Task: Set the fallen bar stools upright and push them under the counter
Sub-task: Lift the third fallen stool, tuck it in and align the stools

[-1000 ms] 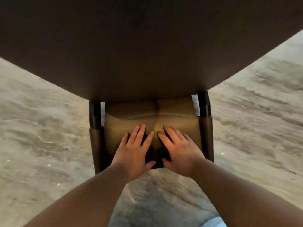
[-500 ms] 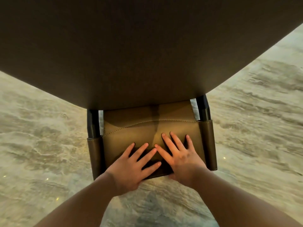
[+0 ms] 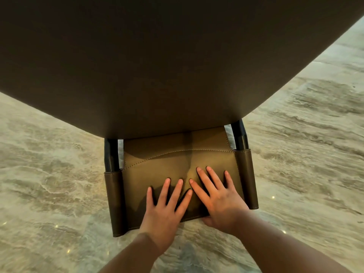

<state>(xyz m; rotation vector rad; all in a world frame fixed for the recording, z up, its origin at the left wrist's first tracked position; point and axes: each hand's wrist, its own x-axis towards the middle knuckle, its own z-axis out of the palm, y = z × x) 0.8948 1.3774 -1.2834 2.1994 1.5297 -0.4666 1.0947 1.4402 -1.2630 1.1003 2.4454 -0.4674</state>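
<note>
both hands slid down the stool backrest (image 3: 157, 170); left hand (image 3: 163, 211) and right hand (image 3: 220, 201) fingers splayed flat on it.

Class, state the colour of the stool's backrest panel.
Olive-tan leather backrest panel with pale stitching, seen in the head view.

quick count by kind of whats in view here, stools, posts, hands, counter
bar stool: 1
black frame posts: 2
hands on the backrest, left hand and right hand: 2
counter: 1
total: 6
</note>
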